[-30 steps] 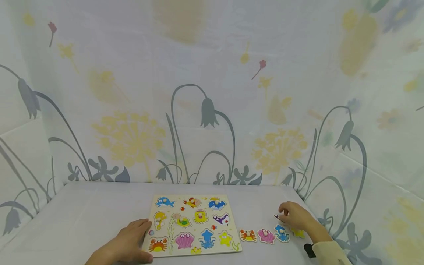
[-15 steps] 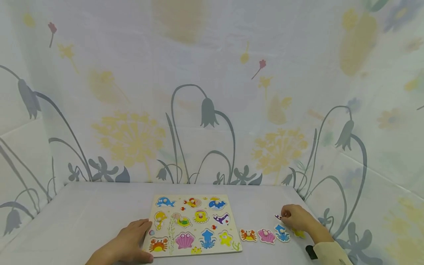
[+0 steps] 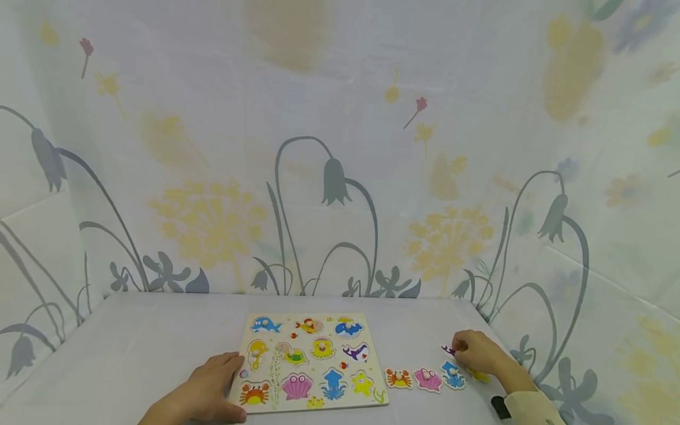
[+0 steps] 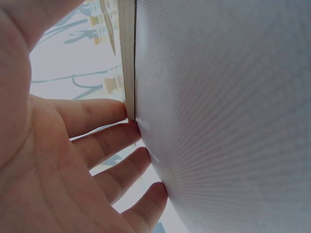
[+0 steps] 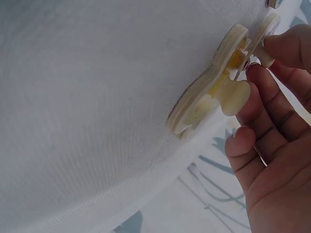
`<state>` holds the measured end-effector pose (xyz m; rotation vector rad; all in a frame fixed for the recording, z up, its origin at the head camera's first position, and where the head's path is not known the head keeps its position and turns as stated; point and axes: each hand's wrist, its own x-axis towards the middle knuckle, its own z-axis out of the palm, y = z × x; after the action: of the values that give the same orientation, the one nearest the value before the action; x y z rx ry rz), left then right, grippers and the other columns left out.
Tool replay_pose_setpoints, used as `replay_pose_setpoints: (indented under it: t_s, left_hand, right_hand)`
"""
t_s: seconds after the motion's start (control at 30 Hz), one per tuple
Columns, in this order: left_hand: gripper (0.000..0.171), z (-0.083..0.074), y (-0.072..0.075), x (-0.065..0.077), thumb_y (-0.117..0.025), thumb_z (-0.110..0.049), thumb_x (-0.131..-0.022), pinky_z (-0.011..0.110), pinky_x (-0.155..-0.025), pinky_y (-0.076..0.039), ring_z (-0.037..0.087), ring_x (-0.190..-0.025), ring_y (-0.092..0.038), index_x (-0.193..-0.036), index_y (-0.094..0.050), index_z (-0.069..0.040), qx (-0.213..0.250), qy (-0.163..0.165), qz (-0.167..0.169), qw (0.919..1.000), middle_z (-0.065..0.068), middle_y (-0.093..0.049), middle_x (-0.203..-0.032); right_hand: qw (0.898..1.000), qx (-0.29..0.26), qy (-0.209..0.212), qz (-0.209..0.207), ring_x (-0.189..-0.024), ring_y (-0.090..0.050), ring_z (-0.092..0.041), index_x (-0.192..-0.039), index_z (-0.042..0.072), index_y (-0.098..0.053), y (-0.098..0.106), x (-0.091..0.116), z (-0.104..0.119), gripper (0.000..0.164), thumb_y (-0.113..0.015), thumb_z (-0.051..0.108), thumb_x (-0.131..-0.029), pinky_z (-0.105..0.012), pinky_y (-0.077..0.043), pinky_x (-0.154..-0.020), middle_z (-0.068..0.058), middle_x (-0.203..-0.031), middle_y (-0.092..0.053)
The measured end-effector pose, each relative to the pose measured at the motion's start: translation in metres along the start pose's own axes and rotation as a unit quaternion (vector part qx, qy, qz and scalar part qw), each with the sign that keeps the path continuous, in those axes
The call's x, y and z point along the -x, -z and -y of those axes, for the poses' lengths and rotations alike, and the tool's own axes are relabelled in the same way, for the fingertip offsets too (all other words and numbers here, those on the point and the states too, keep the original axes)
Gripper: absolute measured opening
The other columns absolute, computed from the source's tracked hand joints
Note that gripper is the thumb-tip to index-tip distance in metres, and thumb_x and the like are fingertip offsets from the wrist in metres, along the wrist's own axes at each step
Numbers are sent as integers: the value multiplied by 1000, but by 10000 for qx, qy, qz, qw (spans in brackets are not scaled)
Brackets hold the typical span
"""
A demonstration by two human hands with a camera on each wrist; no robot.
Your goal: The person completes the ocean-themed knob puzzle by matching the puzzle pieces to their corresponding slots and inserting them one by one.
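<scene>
My left hand point(image 3: 204, 389) rests at the left edge of a wooden peg puzzle board point(image 3: 297, 407) of sea animals. In the left wrist view its loosely straight fingertips touch the board's edge point(image 4: 128, 63) and the tablecloth. To the right of the board, my right hand point(image 3: 480, 354) pinches a small purple-and-white shark puzzle piece point(image 3: 447, 349) by its knob, fingers covering much of it. Just beside that hand lies a yellow starfish piece point(image 3: 480, 375), partly hidden in the head view. The right wrist view shows its thick wooden edge and round knob point(image 5: 235, 98) close to the fingers.
Between board and right hand, a crab piece point(image 3: 398, 378), a pink shell piece point(image 3: 427, 379) and a blue squid piece point(image 3: 453, 375) lie in a row. Knobbed pieces sit in the board's upper part. A patterned curtain point(image 3: 340, 177) stands behind the white table point(image 3: 159, 336).
My right hand has shifted slightly right and toward me, with the shark piece still at its fingertips. The left hand and the board have stayed in place.
</scene>
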<state>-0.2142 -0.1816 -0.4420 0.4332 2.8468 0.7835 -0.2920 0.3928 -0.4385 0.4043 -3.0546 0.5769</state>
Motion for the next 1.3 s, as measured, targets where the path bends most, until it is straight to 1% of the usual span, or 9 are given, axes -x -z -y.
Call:
replay_pose_setpoints:
  t_s: [0.1, 0.23, 0.33, 0.47, 0.63, 0.7, 0.83, 1.03, 1.3]
  left_hand:
    - [102, 0, 0, 0, -89, -49, -54, 67, -101, -29, 46, -130, -35, -132, -50, 3, -17, -30, -19, 10000, 24, -44, -138]
    - [101, -2, 1, 0, -89, -48, -55, 67, -101, -30, 47, -129, -35, -132, -50, 4, -5, -80, -22, 10000, 25, -44, -138]
    - [101, -2, 1, 0, -89, -48, -55, 68, -101, -29, 48, -129, -34, -132, -50, 4, 31, -102, -13, 9999, 26, -43, -138]
    - [102, -1, -1, -1, -89, -49, -54, 68, -101, -28, 48, -130, -34, -133, -50, 4, 61, -33, 10, 10000, 25, -43, -139]
    - [103, 0, -2, -2, -89, -49, -54, 68, -101, -28, 48, -129, -34, -132, -50, 4, 73, -53, -1, 10000, 25, -44, -138]
    - [102, 0, -2, -1, -89, -49, -54, 68, -101, -28, 48, -129, -34, -132, -50, 4, 68, -70, -19, 10000, 25, -44, -138]
    - [102, -1, 0, 0, -89, -48, -54, 67, -102, -28, 48, -130, -33, -133, -50, 3, 52, -47, -28, 10000, 25, -43, -139]
    - [102, -2, 2, 0, -89, -48, -55, 67, -102, -28, 49, -130, -33, -133, -49, 3, 16, -6, -2, 10000, 26, -43, -139]
    - [99, -3, 2, 1, -89, -45, -56, 68, -101, -29, 47, -130, -34, -133, -50, 4, 22, -23, 3, 10000, 25, -44, -138]
  right_hand:
    - [10000, 6, -64, -5, -60, -47, -14, -75, 15, -58, 2, 0, 2, 12, -63, 3, -76, -27, -38, -52, 3, -67, -50]
    - [9996, -45, -289, 51, -58, -49, -15, -76, 14, -59, 4, 0, 7, 11, -62, 4, -78, -27, -41, -50, 1, -69, -51]
    - [9994, -12, -337, 33, -61, -49, -15, -76, 14, -59, 4, -2, 12, 11, -63, 5, -79, -28, -41, -54, 2, -70, -51]
    - [9998, 179, -18, -100, -67, -46, -14, -75, 16, -58, 3, -7, 16, 11, -65, 6, -76, -30, -38, -60, 5, -70, -51]
    - [9990, 289, 308, -173, -66, -46, -12, -74, 17, -59, 0, -15, 28, 12, -65, 7, -75, -28, -38, -59, 7, -70, -50]
    - [9988, 288, 365, -170, -66, -45, -12, -75, 16, -60, 0, -18, 36, 11, -66, 7, -75, -28, -38, -59, 7, -70, -50]
    - [9976, 466, 479, -188, -65, -45, -11, -77, 15, -62, -2, -26, 55, 9, -66, 8, -76, -28, -38, -58, 8, -70, -50]
    - [9953, 648, 695, -174, -64, -45, -10, -80, 17, -63, -7, -37, 86, 9, -67, 10, -78, -28, -40, -56, 10, -71, -50]
    - [9935, 579, 983, 21, -66, -46, -9, -83, 19, -64, -21, -47, 117, 7, -70, 14, -82, -26, -41, -58, 11, -71, -50]
